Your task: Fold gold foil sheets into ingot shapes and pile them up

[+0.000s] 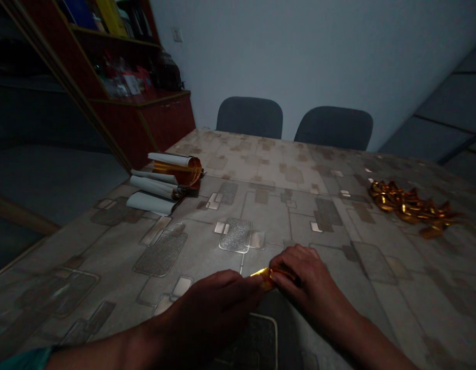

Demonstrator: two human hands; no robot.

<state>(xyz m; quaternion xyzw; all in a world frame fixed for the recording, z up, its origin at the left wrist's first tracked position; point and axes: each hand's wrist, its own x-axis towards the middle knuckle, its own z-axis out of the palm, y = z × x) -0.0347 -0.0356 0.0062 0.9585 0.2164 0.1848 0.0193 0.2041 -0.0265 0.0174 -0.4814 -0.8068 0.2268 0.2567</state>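
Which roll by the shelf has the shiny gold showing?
The back roll, with its curled sheet showing orange-gold foil; the rolls in front of it show mostly white backing.

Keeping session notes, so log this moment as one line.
left hand: pinching gold foil | right hand: pinching same foil | nearby: foil pile, foil rolls

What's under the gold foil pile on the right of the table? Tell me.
The patterned table cover shows all around the gold foil pile, but the part directly beneath the pile is covered and cannot be seen.
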